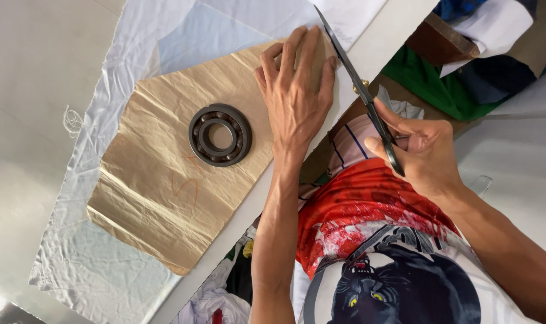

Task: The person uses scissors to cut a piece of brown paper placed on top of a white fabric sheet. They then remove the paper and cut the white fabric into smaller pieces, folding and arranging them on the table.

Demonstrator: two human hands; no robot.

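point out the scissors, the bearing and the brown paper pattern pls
scissors (360, 84): head view, on the blades near the pivot, alongside the paper's edge.
bearing (220, 135): head view, on the dark outer ring's top, lying on the paper.
brown paper pattern (159, 180): head view, on bare creased paper below the bearing.

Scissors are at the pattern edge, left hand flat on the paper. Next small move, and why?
Probably close the scissors for a short snip along the brown paper pattern edge. The blades lie beside that edge, over the white fabric, the right hand grips the handles, and the left hand presses the pattern flat near the blades. The metal bearing weighs down the middle, so the layers look steady.
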